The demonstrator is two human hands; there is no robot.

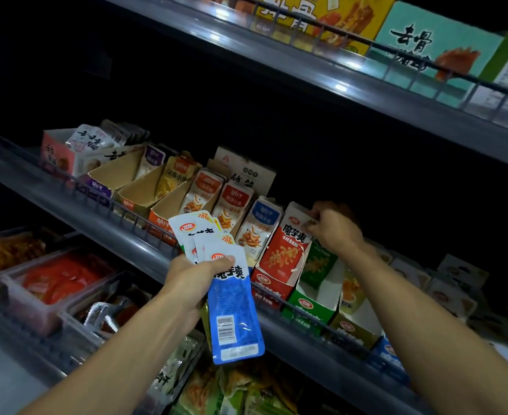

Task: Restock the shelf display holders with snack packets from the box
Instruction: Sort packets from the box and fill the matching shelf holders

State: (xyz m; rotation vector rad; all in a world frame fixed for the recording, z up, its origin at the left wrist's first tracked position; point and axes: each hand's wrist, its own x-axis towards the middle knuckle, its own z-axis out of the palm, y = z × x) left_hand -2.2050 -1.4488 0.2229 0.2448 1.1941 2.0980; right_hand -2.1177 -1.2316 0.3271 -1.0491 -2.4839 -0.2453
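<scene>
Left hand was gripping a fanned bunch of snack packets, fingers curled round em, held up in front of the middle shelf. Front one was blue & white w/ a barcode near the bottom, and behind it at least 2 more white-topped ones w/ a "20%" badge poked up.

Right hand was up at the red display holder, fingertips pinching the top back corner of the red packets standing in it. That holder sat on the middle shelf btw a blue-labelled fries-type packet row on its left and a green display holder on its right. The green one looked only part full, white inside wall showing at the front.

Further left on the same shelf were 3 or so angled cardboard holders w/ orange, yellow & purple packets, their front sections showing bare cardboard. Pink box at the far left end.

Top shelf had big yellow and teal boxes behind a wire rail. Below the middle shelf were clear tubs of red stuff, and green/yellow packets at the bottom. Couldn't spot the supply box itself. Lighting was rly dim so the back of the shelf was just black
</scene>
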